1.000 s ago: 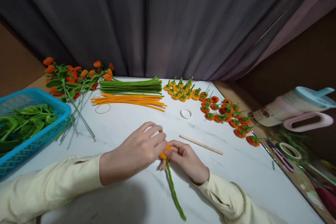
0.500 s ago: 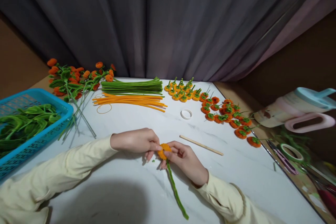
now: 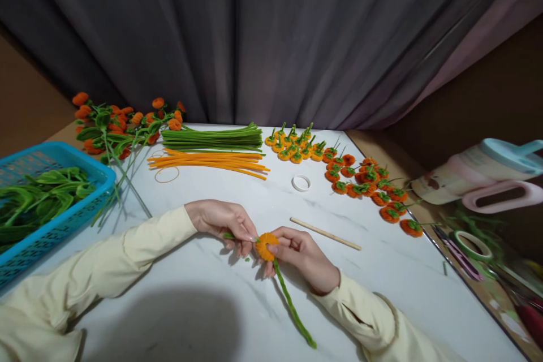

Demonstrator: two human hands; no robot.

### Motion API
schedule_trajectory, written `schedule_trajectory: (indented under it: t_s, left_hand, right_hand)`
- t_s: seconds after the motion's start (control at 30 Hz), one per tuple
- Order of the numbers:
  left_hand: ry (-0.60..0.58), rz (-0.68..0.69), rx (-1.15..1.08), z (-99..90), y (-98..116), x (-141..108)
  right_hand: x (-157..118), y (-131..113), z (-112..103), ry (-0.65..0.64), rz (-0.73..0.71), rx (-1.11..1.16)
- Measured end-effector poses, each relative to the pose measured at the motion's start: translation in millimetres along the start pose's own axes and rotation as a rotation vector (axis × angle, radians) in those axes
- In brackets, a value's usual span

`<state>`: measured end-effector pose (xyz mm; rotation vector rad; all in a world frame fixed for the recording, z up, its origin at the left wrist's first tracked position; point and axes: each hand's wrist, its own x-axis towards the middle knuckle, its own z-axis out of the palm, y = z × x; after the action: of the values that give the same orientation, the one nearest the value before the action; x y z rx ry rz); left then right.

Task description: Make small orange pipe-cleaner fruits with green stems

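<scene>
Over the white tabletop (image 3: 335,283), right hand (image 3: 306,254) had the orange flower (image 3: 266,245) pinched, while left hand (image 3: 227,225) had fingertips closed on some green stem (image 3: 229,236) beside it.

The left hand (image 3: 227,227) reaches inward from a bent arm, thumb and forefinger pinched together (the other fingers curl beneath). The right hand (image 3: 299,254) angles in to meet it, thumb pressed toward its bent fingers, wrist low.

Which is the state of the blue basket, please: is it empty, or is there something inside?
Not empty. The blue basket holds a loose pile of green leaves, which shows through its open top.
</scene>
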<state>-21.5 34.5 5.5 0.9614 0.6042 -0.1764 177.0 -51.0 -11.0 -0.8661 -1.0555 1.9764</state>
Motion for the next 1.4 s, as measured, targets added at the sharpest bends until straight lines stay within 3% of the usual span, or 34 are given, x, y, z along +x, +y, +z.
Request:
schedule_trajectory:
  t_s: [0.47, 0.67, 1.03, 1.23, 1.4]
  left_hand:
    - [-0.009, -0.039, -0.04, 8.1, 2, -1]
    - [0.012, 0.045, 0.069, 16.8, 5, -3]
    - [0.389, 0.327, 0.962, 51.3, 20, -29]
    - [0.432, 0.484, 1.302, 55.5, 13, -27]
    - [0.406, 0.496, 1.628, 53.9, 13, -27]
  right_hand:
    - [0, 0, -4, -0.05, 0.035, 0.092]
    - [1, -3, -4, -0.049, 0.055, 0.112]
    - [2, -9, -6, -0.019, 0.106, 0.176]
    - [3, -9, -8, -0.023, 0.131, 0.2]
    - [4, -9, -12, -0.039, 0.154, 0.235]
